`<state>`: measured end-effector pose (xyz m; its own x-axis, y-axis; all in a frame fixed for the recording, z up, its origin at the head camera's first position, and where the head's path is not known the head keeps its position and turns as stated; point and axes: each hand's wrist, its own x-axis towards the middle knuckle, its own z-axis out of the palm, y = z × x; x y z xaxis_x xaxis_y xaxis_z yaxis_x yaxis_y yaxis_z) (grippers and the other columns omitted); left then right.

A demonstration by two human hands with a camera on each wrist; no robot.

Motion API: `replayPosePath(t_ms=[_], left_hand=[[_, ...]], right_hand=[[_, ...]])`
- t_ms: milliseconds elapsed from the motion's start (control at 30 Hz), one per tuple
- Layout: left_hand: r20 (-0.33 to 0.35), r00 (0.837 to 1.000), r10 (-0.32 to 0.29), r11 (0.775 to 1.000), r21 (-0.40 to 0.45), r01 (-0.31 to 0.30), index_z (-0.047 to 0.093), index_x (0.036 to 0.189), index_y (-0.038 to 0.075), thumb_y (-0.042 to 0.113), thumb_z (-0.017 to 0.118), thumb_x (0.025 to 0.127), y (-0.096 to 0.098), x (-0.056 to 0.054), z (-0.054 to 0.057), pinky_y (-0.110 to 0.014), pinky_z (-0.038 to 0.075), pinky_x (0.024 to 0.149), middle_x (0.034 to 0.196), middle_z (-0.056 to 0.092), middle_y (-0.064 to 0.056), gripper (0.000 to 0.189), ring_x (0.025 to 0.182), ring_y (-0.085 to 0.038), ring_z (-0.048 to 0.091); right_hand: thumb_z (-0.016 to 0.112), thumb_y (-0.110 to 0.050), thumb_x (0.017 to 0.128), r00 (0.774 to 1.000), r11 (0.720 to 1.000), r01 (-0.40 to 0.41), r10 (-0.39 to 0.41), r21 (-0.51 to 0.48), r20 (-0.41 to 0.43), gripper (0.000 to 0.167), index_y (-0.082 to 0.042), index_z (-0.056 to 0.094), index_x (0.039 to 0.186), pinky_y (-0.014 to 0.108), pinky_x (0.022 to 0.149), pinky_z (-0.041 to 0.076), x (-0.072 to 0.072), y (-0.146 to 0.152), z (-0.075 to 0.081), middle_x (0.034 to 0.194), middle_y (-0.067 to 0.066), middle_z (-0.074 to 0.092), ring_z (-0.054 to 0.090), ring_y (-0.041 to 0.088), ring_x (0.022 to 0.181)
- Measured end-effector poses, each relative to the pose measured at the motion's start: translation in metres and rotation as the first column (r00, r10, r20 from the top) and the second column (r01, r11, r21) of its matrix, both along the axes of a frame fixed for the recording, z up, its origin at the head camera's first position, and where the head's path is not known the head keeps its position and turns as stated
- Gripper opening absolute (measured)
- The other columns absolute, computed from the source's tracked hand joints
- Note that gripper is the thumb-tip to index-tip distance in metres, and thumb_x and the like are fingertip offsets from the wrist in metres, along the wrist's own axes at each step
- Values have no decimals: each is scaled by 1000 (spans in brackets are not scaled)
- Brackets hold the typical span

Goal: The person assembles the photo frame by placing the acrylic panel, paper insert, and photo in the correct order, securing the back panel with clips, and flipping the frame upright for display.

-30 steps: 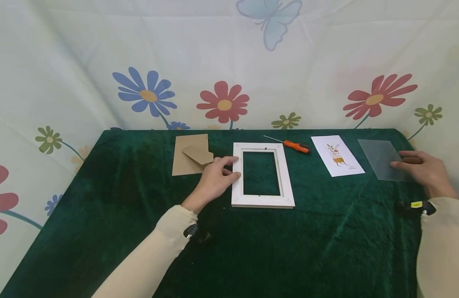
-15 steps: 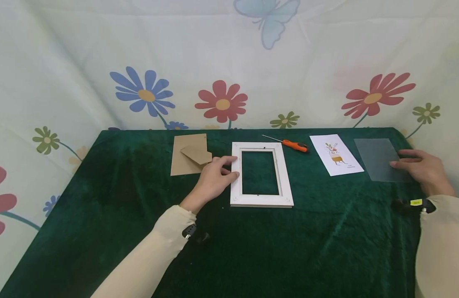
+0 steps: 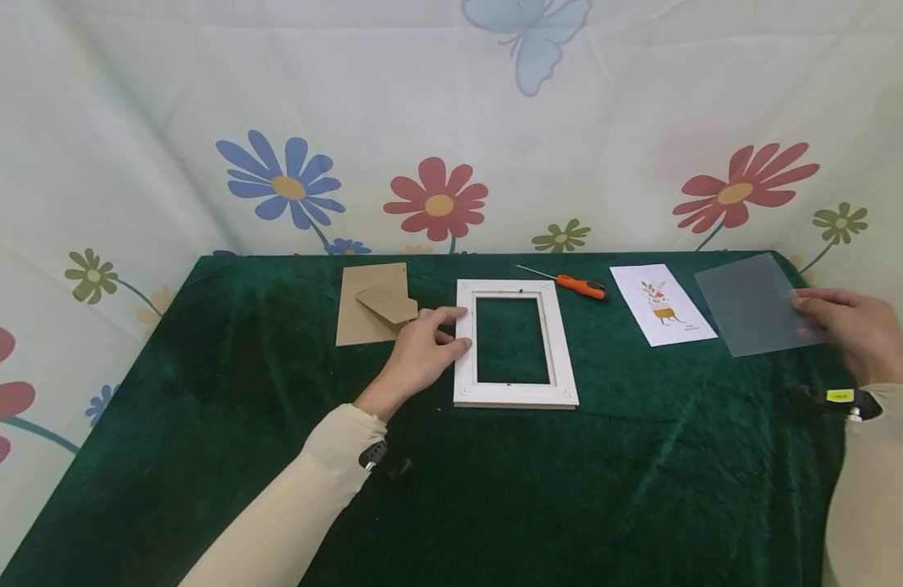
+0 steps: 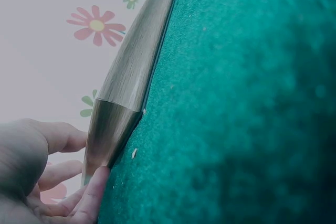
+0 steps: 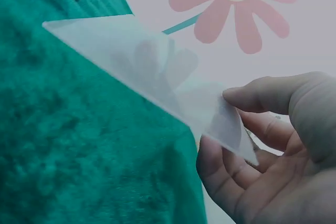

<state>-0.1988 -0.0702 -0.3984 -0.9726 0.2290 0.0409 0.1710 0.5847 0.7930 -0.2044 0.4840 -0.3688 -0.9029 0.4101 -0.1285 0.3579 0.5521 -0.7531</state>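
Note:
In the head view my left hand (image 3: 420,350) holds the left side of a white picture frame (image 3: 516,395), which lies on the green cloth with its opening showing. The left wrist view has the frame's wood-grained edge (image 4: 126,72) close up, fingers around its far end. At the far right my right hand (image 3: 858,330) pinches a clear, thin sheet (image 3: 755,306) by its right edge, thumb on top. In the right wrist view this sheet (image 5: 131,59) is tilted and raised off the cloth, with fingers beneath it.
A white card with a printed plant (image 3: 660,310) lies left of the sheet. Behind the frame lies an orange-handled screwdriver (image 3: 582,287). A brown backing board (image 3: 356,322) with a folded stand is left of the frame. A flower-printed curtain (image 3: 569,163) rises behind the table.
My right hand has lifted the clear sheet off the cloth, and the sheet has turned slightly. The hand has shifted a little to the right. My left hand stays at the picture frame.

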Motion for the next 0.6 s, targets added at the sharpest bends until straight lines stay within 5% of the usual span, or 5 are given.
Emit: replayPosePath(t_ms=[300,600], left_hand=[[-4,1000,6,1000,-1,-6,58,152,10,17,73,102,-2,1,1,-35,62,86,137,58,-15,52,107,-27,69],[4,1000,3,1000,-7,-2,57,152,8,16,72,103,-2,-1,2,-38,62,86,137,57,-17,52,109,-29,68]], right_hand=[[58,-38,108,995,980,-35,16,-195,-102,8,-33,64,108,10,71,54,3,-11,18,82,-33,63,66,-6,74],[70,-41,98,985,950,-104,57,-296,-163,10,-33,71,105,10,71,55,-1,-27,26,89,-26,69,70,-5,79]])
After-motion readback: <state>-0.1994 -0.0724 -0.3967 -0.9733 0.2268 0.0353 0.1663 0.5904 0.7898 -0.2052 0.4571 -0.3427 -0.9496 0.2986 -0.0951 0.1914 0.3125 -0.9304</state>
